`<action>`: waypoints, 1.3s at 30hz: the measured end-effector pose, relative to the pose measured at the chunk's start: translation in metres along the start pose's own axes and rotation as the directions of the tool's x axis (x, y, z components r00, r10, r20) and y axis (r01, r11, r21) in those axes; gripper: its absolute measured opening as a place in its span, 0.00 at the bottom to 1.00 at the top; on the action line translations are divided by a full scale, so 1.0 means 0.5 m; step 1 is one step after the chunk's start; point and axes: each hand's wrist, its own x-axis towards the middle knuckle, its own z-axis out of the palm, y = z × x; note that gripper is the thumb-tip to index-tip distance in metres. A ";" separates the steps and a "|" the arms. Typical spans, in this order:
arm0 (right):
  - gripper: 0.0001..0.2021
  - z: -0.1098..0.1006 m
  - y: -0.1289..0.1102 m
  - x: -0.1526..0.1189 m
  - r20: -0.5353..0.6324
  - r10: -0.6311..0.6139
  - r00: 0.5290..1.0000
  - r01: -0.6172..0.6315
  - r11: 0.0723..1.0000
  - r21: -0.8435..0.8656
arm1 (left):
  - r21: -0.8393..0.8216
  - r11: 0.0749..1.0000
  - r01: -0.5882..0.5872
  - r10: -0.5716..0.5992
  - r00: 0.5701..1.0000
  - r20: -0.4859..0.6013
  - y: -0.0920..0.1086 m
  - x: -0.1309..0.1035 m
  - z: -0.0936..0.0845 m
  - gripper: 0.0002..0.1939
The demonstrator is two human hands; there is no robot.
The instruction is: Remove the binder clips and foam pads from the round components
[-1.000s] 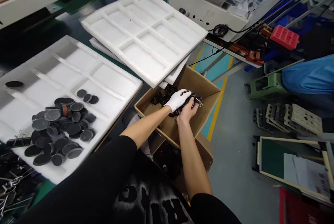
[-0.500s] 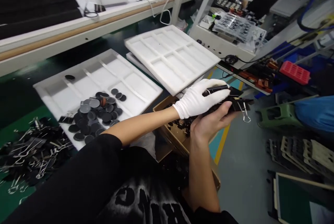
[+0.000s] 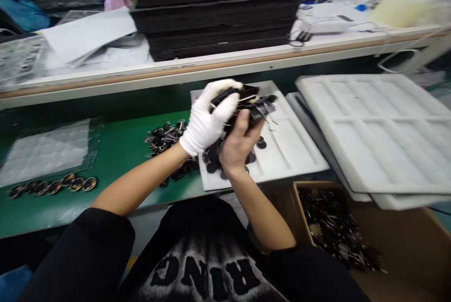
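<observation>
My gloved left hand [image 3: 211, 116] and my bare right hand [image 3: 241, 144] are closed together around a bunch of black binder clips [image 3: 259, 104] with silver wire handles. The left presses from above and the right cups from below. Beneath them lies a white foam tray [image 3: 296, 140] with dark round discs [image 3: 213, 156], partly hidden by my hands. Beside its left edge, a pile of binder clips [image 3: 165, 140] rests on the green tabletop, partly behind my left forearm.
A cardboard box [image 3: 405, 236] with many binder clips [image 3: 334, 222] stands at lower right. Stacked white foam trays [image 3: 380, 123] lie above it. A row of small round parts [image 3: 54, 187] and a clear plastic tray [image 3: 49, 151] are at left. A shelf edge [image 3: 225, 65] runs across the back.
My view has swung left. Both hands have moved from over the cardboard box to above the foam tray with discs, still holding the bunch of binder clips.
</observation>
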 end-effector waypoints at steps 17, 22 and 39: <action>0.21 0.212 0.084 -0.104 0.845 -0.076 0.530 0.391 0.905 -0.165 | 0.190 0.959 0.209 -0.176 0.968 -0.180 -0.310 -0.213 -0.432 0.18; 0.25 0.189 0.081 -0.095 0.942 -0.071 0.328 0.627 0.762 -0.161 | 0.301 0.931 0.204 -0.191 0.979 -0.074 -0.323 -0.246 -0.464 0.19; 0.32 -0.154 0.148 -0.178 0.319 -0.516 0.795 0.585 0.513 -0.629 | 0.131 0.933 0.335 -0.349 0.932 0.101 -0.375 -0.248 -0.526 0.39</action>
